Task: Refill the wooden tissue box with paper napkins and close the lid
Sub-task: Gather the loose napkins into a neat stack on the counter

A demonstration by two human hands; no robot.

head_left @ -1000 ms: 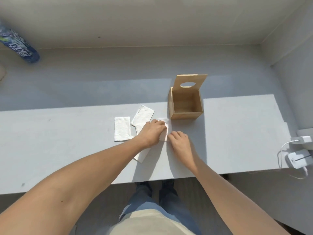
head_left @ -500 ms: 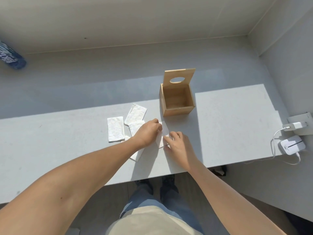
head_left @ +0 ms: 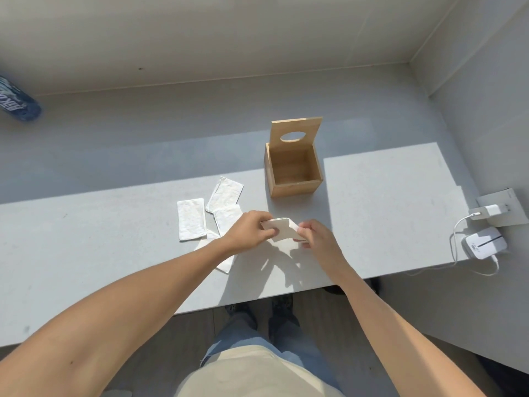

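The wooden tissue box stands open on the grey table, and its inside looks bare. Its lid, with an oval hole, stands upright at the back. A little in front of the box, my left hand and my right hand hold a folded white napkin between them, lifted off the table. Several more white napkins lie on the table to the left, partly under my left forearm.
A white charger block and a small white device with a cable sit at the table's right end. A blue packet lies at the far left. The table's front edge runs just above my legs.
Both hands pressed on a napkin lying on the table; now they have lifted it, held between them. The view has shifted a little.
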